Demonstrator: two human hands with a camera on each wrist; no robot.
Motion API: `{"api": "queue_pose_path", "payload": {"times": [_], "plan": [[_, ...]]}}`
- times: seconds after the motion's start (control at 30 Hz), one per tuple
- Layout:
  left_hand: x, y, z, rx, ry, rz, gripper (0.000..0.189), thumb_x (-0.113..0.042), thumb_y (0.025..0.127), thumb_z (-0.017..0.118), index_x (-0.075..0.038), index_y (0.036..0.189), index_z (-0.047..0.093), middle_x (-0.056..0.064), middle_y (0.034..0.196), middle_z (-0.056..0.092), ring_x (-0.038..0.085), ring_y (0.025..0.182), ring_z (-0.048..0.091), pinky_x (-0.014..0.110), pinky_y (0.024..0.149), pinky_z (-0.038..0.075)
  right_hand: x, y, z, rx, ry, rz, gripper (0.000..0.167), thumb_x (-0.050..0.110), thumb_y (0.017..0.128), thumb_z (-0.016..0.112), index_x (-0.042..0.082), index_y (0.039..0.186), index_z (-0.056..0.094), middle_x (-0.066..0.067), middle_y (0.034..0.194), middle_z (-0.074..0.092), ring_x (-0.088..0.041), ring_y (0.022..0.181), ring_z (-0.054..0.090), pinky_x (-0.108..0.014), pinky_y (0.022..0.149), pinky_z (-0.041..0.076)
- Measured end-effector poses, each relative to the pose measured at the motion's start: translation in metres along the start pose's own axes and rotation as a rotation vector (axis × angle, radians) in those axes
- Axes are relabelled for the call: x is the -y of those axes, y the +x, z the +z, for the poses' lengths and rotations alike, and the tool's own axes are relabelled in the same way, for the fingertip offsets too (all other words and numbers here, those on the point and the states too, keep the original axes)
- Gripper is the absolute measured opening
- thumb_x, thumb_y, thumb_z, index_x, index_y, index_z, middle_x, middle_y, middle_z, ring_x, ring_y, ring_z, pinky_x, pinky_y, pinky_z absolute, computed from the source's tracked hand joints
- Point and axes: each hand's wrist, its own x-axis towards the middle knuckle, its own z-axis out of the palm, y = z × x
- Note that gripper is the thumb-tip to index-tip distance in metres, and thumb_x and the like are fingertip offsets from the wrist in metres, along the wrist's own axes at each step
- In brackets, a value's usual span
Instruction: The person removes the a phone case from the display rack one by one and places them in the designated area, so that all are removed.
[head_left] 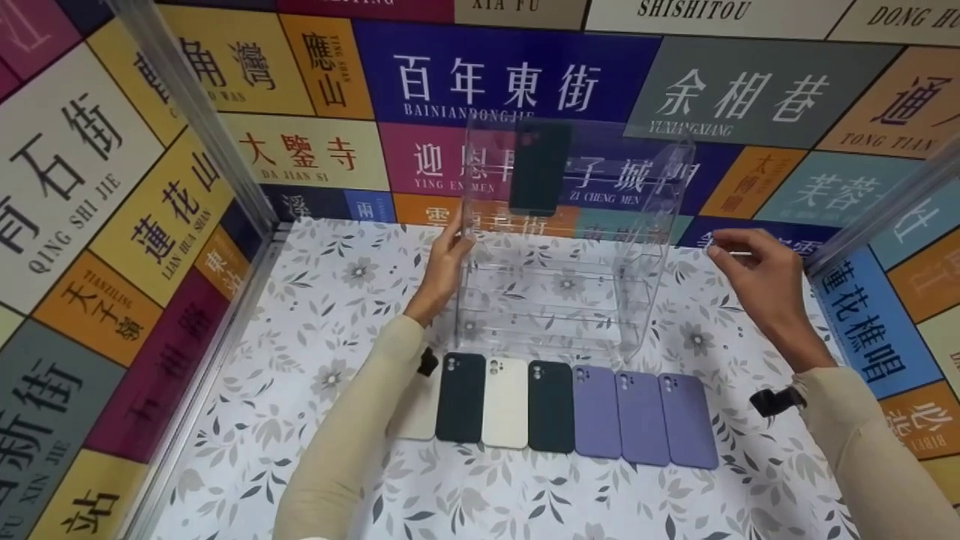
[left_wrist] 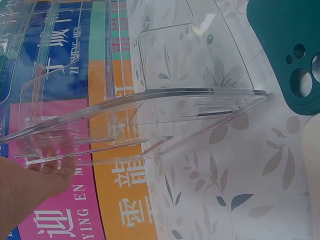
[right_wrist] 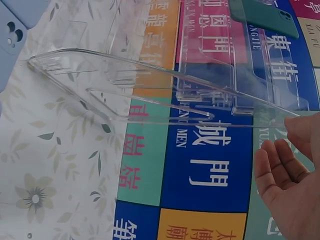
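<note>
A clear acrylic tiered display rack [head_left: 634,300] stands on the patterned cloth, against the back wall. My left hand [head_left: 444,262] grips its left side edge; in the left wrist view the fingers [left_wrist: 62,167] show at the clear side panel. One dark green phone case [head_left: 540,169] stands upright on the top tier. To the right of the rack, my right hand [head_left: 761,277] is raised, apart from it in the head view, with loosely bent fingers and nothing held. In the right wrist view its thumb and fingers [right_wrist: 270,170] appear near the rack's side edge.
In front of the rack lies a row of phone cases: a dark green one [head_left: 460,397], a white one [head_left: 505,403], another dark green one [head_left: 550,407] and several purple ones [head_left: 643,418]. A pale case [head_left: 420,412] at the left end is partly behind my left sleeve. Sign-printed walls [head_left: 495,75] enclose the table.
</note>
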Motion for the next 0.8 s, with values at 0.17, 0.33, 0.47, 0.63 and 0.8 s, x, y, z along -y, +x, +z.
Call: {"api": "queue_pose_path", "payload": {"times": [0.17, 0.33, 0.47, 0.63, 0.8], "plan": [[0.000, 0.000, -0.001, 0.005, -0.003, -0.016, 0.068, -0.016, 0.115, 0.046, -0.021, 0.178, 0.019, 0.004, 0.184, 0.021, 0.025, 0.165, 0.030, 0.044, 0.134, 0.027, 0.008, 0.009, 0.005, 0.011, 0.009, 0.002, 0.031, 0.023, 0.108, 0.074, 0.006, 0.133, 0.078, -0.007, 0.122, 0.073, 0.000, 0.106, 0.064, -0.014, 0.094, 0.048], [0.001, 0.000, -0.001, -0.001, 0.009, -0.006, 0.068, -0.016, 0.116, 0.046, -0.021, 0.178, 0.020, 0.005, 0.184, 0.021, 0.026, 0.165, 0.030, 0.044, 0.134, 0.024, 0.018, 0.018, 0.011, 0.022, 0.037, -0.021, 0.029, 0.019, 0.108, 0.074, 0.007, 0.134, 0.078, -0.010, 0.124, 0.073, -0.001, 0.106, 0.064, -0.015, 0.093, 0.048], [0.002, 0.000, -0.002, -0.005, -0.004, 0.007, 0.068, -0.014, 0.116, 0.047, -0.017, 0.178, 0.019, 0.007, 0.184, 0.019, 0.027, 0.165, 0.029, 0.045, 0.134, 0.026, 0.025, 0.025, 0.018, 0.036, 0.054, -0.027, 0.029, 0.017, 0.107, 0.075, 0.006, 0.134, 0.078, -0.011, 0.122, 0.072, 0.000, 0.104, 0.065, -0.014, 0.094, 0.050], [0.000, 0.000, -0.001, 0.002, -0.017, 0.008, 0.069, -0.013, 0.115, 0.046, -0.015, 0.178, 0.018, 0.008, 0.184, 0.020, 0.029, 0.166, 0.026, 0.048, 0.133, 0.028, 0.032, 0.032, 0.025, 0.040, 0.059, -0.047, 0.028, 0.016, 0.107, 0.076, 0.006, 0.132, 0.079, -0.011, 0.118, 0.072, -0.002, 0.099, 0.065, -0.016, 0.091, 0.049], [0.000, 0.000, 0.000, -0.005, -0.016, 0.009, 0.069, -0.012, 0.114, 0.046, -0.014, 0.177, 0.020, 0.008, 0.184, 0.019, 0.027, 0.168, 0.023, 0.046, 0.134, 0.026, 0.043, 0.039, 0.031, 0.051, 0.092, -0.061, 0.027, 0.015, 0.106, 0.076, 0.007, 0.131, 0.078, -0.012, 0.121, 0.072, -0.003, 0.103, 0.067, -0.016, 0.094, 0.051]]}}
